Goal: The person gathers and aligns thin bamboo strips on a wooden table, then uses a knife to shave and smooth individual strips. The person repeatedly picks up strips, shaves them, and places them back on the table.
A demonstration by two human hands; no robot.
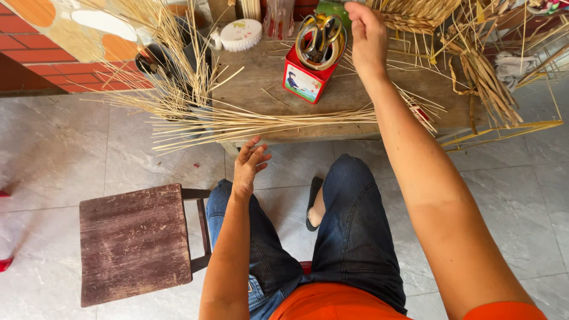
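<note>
Straw-coloured reed strips (261, 121) lie fanned across the front of the wooden desk (261, 83), tips sticking out past its left edge. We sit on a seat facing the desk, knees in dark jeans under its front rim.

Our right hand (366, 35) is stretched far forward over the desk, back of hand up, fingers curled down at the far edge next to the woven straw piece (415, 15). We cannot tell whether its grip is closed on anything, the fingertips are hidden. It sits just right of the red tin (305, 77), which stands upright mid-desk with gold-handled scissors (320, 38) stuck in it, handles up.

Our left hand (249, 166) hangs below the desk's front edge above the left knee, palm turned inward, fingers spread and loose, holding nothing. It is just under the overhanging reed strips, not touching them as far as we see.

Other stuff: round white lidded container (240, 34) at the far left of the desk, black bucket (155, 59) with more loose reeds beside the desk on the left, bundle of thicker folded straw (486, 83) on the right end. Dark wooden stool (136, 243) stands on the grey tile floor (65, 154) left of our leg. Brick wall (35, 53) at top left.
</note>
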